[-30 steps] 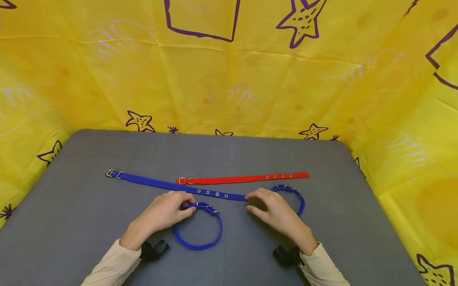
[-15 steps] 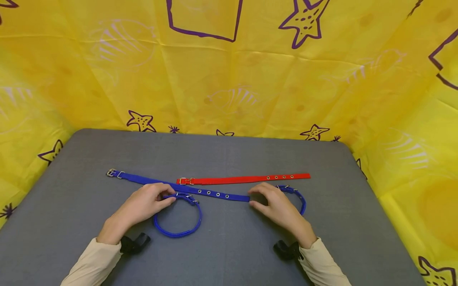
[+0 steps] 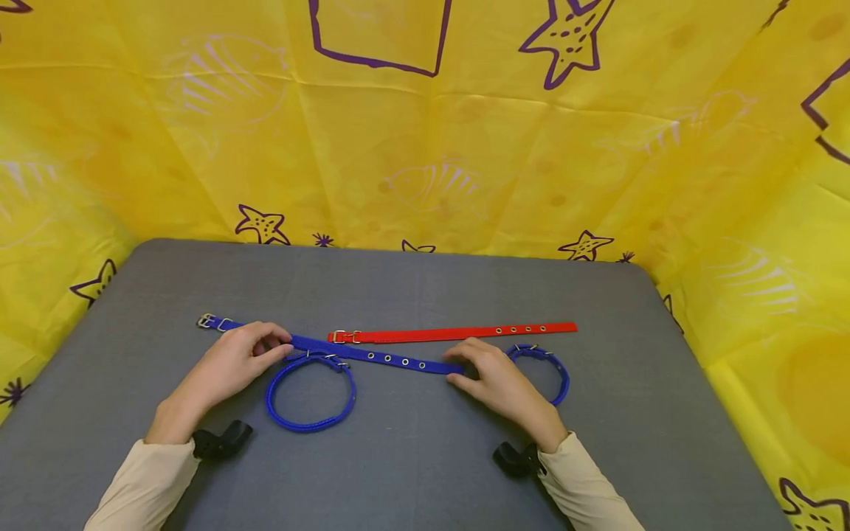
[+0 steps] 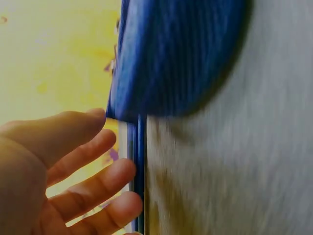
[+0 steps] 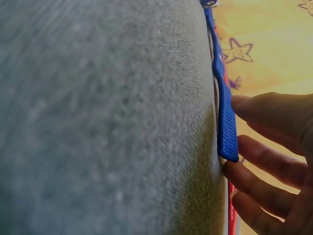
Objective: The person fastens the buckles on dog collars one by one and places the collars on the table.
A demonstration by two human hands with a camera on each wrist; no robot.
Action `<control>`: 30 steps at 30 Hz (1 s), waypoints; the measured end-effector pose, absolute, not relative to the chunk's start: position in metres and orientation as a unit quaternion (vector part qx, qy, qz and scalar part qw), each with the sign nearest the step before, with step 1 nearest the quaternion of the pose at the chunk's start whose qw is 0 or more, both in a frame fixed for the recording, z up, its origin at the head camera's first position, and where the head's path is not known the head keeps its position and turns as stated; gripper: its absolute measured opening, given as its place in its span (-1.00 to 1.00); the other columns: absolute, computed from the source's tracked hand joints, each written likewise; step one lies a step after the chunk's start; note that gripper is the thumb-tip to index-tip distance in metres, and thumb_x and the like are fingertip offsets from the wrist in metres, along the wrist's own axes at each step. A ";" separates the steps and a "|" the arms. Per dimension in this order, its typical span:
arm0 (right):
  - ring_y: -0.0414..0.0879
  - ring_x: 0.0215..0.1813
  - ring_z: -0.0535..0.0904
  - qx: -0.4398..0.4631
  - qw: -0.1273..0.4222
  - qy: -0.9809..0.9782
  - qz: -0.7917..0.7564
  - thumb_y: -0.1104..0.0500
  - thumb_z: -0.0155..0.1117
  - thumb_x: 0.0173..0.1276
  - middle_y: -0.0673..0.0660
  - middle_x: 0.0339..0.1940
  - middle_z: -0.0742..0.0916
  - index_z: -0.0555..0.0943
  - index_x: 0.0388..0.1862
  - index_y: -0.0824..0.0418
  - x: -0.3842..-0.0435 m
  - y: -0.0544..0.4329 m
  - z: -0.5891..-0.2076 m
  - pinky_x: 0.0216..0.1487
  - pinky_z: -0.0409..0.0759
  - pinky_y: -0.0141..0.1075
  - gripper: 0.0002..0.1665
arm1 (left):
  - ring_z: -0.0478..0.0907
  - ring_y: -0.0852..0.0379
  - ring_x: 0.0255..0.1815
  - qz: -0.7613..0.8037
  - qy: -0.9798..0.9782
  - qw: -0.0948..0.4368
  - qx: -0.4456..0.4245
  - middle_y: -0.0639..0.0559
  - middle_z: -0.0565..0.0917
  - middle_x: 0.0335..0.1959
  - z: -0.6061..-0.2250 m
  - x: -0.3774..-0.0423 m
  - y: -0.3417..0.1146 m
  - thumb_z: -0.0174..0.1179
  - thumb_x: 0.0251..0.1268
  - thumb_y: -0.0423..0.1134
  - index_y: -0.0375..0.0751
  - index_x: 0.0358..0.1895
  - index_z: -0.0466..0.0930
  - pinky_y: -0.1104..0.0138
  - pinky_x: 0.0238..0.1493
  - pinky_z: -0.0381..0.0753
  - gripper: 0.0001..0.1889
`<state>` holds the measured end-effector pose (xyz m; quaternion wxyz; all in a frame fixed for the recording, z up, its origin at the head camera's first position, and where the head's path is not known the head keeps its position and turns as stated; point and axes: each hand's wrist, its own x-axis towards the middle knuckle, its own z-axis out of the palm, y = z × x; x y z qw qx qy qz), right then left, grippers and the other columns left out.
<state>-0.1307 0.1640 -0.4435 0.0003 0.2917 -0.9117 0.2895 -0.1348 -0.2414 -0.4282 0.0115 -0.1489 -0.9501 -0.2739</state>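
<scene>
In the head view, my left hand is beside the buckle end of a looped blue pet collar. The left wrist view has the thumb tip at the corner of a blue band, with the other fingers relaxed and apart from it. A long blue collar lies flat behind the loop, its buckle end to the left. Its holed tip lies between the thumb and forefinger of my right hand. The right wrist view places the thumb against this blue strap, fingers spread around its end.
A red collar with eyelets lies behind the flat blue one. A second looped blue collar is partly hidden by the right hand. A yellow sheet with sea drawings hangs around the grey table.
The left hand and the near blue loop have moved left, the hand further than the loop in the last half second. The right hand has shifted slightly left along the flat strap's end.
</scene>
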 end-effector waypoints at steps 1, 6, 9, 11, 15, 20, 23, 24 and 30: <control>-0.14 0.02 0.65 0.295 0.001 -0.911 0.288 0.16 0.44 0.28 0.01 -0.04 0.73 0.68 -0.02 0.16 -0.131 0.163 -0.444 0.09 0.60 -0.21 -0.70 | 0.40 0.34 -0.45 -0.273 -0.950 0.021 -0.149 0.14 0.64 -0.40 -0.428 -0.136 -0.245 0.32 0.32 -0.19 -0.09 -0.19 0.70 0.42 -0.39 0.40 -0.90; -0.10 0.03 0.64 0.306 0.003 -0.911 0.276 0.18 0.47 0.24 0.02 -0.05 0.74 0.68 -0.01 0.16 -0.135 0.160 -0.445 0.12 0.57 -0.18 -0.67 | 0.41 0.23 -0.35 -0.272 -0.950 0.069 -0.138 -0.05 0.68 -0.29 -0.431 -0.144 -0.267 0.35 0.27 -0.26 -0.17 -0.13 0.71 0.40 -0.31 0.33 -0.85; -0.08 0.04 0.63 0.310 -0.001 -0.913 0.263 0.19 0.45 0.25 0.02 -0.07 0.75 0.69 -0.02 0.16 -0.137 0.158 -0.445 0.13 0.56 -0.16 -0.69 | 0.45 0.09 -0.27 -0.268 -0.952 0.084 -0.119 -0.16 0.68 -0.21 -0.435 -0.148 -0.282 0.35 0.26 -0.29 -0.19 -0.11 0.71 0.33 -0.23 0.29 -0.83; -0.08 0.01 0.63 0.310 -0.006 -0.915 0.257 0.20 0.43 0.27 0.02 -0.09 0.75 0.71 -0.03 0.14 -0.138 0.157 -0.445 0.11 0.56 -0.16 -0.72 | 0.44 -0.02 -0.22 -0.271 -0.953 0.088 -0.103 -0.24 0.65 -0.16 -0.439 -0.149 -0.291 0.35 0.25 -0.31 -0.22 -0.10 0.70 0.26 -0.18 0.25 -0.82; -0.09 -0.03 0.62 0.311 -0.007 -0.917 0.250 0.21 0.40 0.31 0.01 -0.13 0.75 0.73 -0.04 0.11 -0.140 0.157 -0.447 0.06 0.56 -0.17 -0.76 | 0.33 -0.25 -0.09 -0.283 -0.952 0.088 -0.076 -0.39 0.53 -0.03 -0.445 -0.150 -0.304 0.35 0.25 -0.32 -0.29 -0.05 0.67 0.10 -0.12 0.17 -0.77; -0.09 -0.04 0.62 0.309 -0.004 -0.918 0.249 0.21 0.39 0.32 0.01 -0.14 0.74 0.73 -0.04 0.12 -0.139 0.158 -0.447 0.04 0.56 -0.17 -0.77 | 0.27 -0.37 0.05 -0.271 -0.954 0.095 -0.081 -0.46 0.44 0.04 -0.449 -0.150 -0.316 0.39 0.19 -0.33 -0.33 -0.04 0.67 -0.11 -0.02 0.05 -0.71; -0.10 -0.06 0.62 0.307 -0.004 -0.918 0.249 0.22 0.39 0.31 0.02 -0.15 0.74 0.73 -0.05 0.12 -0.139 0.159 -0.447 0.02 0.57 -0.18 -0.77 | 0.29 -0.38 0.08 -0.268 -0.956 0.084 -0.082 -0.48 0.45 0.06 -0.451 -0.151 -0.320 0.38 0.21 -0.30 -0.34 -0.02 0.66 -0.14 0.00 0.04 -0.71; -0.10 -0.07 0.63 0.307 -0.003 -0.918 0.250 0.22 0.39 0.31 0.02 -0.16 0.74 0.73 -0.06 0.13 -0.139 0.159 -0.447 0.01 0.57 -0.19 -0.77 | 0.29 -0.39 0.08 -0.269 -0.957 0.078 -0.081 -0.48 0.46 0.06 -0.451 -0.151 -0.321 0.37 0.23 -0.29 -0.33 -0.01 0.66 -0.15 0.01 0.05 -0.71; -0.11 -0.11 0.64 0.307 0.000 -0.914 0.264 0.27 0.41 0.28 0.03 -0.19 0.74 0.72 -0.10 0.17 -0.139 0.161 -0.447 -0.02 0.59 -0.21 -0.79 | 0.38 -0.33 0.00 -0.273 -0.955 0.065 -0.092 -0.41 0.57 0.00 -0.450 -0.152 -0.325 0.34 0.27 -0.30 -0.29 -0.03 0.68 -0.02 -0.05 0.19 -0.75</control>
